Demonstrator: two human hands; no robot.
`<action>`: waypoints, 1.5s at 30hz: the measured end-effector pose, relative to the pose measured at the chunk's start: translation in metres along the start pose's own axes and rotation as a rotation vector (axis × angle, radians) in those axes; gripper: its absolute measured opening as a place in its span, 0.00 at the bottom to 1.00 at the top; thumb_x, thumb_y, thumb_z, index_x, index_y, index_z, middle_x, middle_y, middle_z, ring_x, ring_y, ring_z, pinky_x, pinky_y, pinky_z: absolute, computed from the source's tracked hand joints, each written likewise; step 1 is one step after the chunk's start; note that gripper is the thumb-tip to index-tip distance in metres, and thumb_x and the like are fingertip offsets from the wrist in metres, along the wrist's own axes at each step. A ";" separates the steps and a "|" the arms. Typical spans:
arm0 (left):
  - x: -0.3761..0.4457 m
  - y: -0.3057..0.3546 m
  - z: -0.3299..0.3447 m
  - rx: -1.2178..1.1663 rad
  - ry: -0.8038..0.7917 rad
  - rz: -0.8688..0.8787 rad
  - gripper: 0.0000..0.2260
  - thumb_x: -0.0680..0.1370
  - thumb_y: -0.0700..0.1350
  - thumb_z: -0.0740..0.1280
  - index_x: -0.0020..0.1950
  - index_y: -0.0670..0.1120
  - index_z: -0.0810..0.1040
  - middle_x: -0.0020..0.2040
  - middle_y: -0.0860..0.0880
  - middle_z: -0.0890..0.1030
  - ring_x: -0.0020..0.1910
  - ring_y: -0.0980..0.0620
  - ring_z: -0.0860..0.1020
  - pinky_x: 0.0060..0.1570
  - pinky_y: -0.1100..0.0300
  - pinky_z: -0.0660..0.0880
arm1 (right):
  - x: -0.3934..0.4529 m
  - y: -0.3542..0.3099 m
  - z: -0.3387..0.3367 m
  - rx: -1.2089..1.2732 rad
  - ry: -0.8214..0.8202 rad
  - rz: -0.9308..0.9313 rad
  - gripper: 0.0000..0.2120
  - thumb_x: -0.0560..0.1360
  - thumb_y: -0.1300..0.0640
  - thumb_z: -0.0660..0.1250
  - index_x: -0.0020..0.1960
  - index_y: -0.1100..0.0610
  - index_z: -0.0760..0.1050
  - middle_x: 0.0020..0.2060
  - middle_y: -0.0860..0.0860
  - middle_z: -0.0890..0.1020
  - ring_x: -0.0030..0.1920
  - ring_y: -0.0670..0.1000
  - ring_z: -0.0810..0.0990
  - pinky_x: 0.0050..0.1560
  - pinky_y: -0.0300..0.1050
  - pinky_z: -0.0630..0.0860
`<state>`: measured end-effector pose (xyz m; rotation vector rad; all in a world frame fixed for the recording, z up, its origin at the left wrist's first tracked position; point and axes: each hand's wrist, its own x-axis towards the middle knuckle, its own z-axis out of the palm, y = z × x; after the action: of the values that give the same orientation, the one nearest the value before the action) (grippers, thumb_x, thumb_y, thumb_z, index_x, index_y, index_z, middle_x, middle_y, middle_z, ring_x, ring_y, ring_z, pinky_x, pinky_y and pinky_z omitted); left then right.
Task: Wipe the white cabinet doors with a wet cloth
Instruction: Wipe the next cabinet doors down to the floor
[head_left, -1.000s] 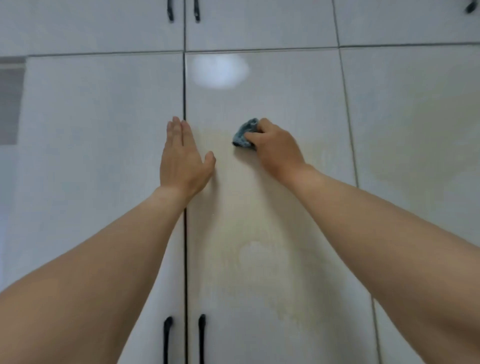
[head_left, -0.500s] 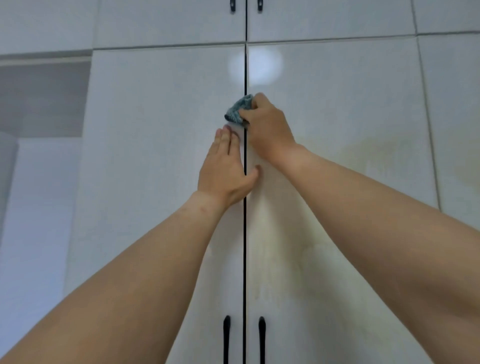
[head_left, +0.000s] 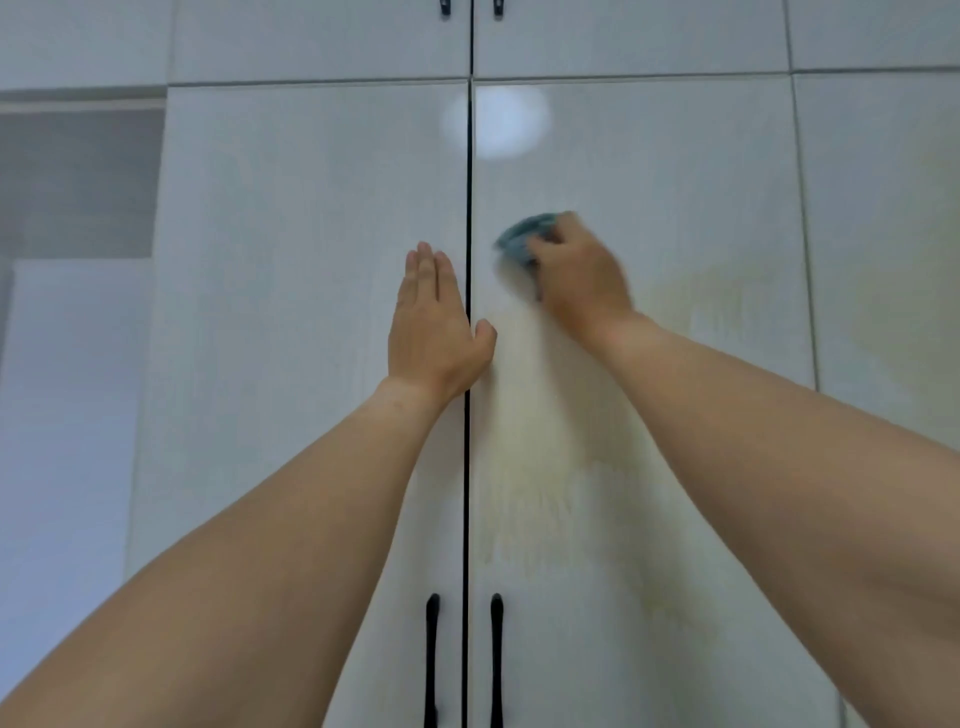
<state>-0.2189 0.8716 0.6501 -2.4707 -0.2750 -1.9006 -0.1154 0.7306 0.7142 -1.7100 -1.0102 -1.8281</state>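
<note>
My left hand (head_left: 434, 317) lies flat on the left door (head_left: 311, 338), fingers straight and together, thumb across the centre gap. My right hand (head_left: 579, 273) grips the blue-green cloth (head_left: 522, 236) against the right door (head_left: 649, 182); blurred, so finger detail is unclear. Black handles (head_left: 432, 660) sit below.

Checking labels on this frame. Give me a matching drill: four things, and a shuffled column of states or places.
1. left hand
2. right hand
3. cloth
4. black handles

A. bunched, blue-grey, against the right door
B. low, either side of the door gap
C. flat, fingers straight, on the left door
D. curled round the cloth

Pairs: 1-C, 2-D, 3-A, 4-B
</note>
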 end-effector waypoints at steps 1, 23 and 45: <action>-0.002 0.002 0.001 0.012 -0.008 0.004 0.38 0.78 0.52 0.60 0.81 0.37 0.47 0.81 0.39 0.45 0.81 0.43 0.43 0.79 0.52 0.45 | 0.000 0.020 -0.005 -0.021 0.081 0.176 0.09 0.78 0.50 0.60 0.55 0.50 0.74 0.51 0.47 0.79 0.49 0.53 0.78 0.42 0.42 0.67; 0.009 0.091 0.051 0.149 0.014 -0.229 0.54 0.70 0.75 0.56 0.81 0.38 0.45 0.79 0.31 0.43 0.79 0.35 0.39 0.77 0.40 0.41 | -0.085 0.148 -0.046 -0.218 0.119 0.323 0.14 0.79 0.58 0.61 0.62 0.60 0.76 0.54 0.60 0.76 0.51 0.61 0.76 0.47 0.50 0.74; -0.044 0.007 0.027 0.183 0.046 -0.072 0.42 0.78 0.62 0.56 0.81 0.37 0.48 0.81 0.38 0.47 0.81 0.42 0.44 0.79 0.48 0.45 | -0.098 -0.003 -0.010 0.012 0.032 -0.328 0.16 0.73 0.64 0.61 0.58 0.58 0.80 0.45 0.58 0.79 0.45 0.59 0.77 0.32 0.46 0.75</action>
<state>-0.2024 0.8617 0.6012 -2.3265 -0.5189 -1.8621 -0.1101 0.7092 0.6185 -1.5741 -1.3503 -2.0342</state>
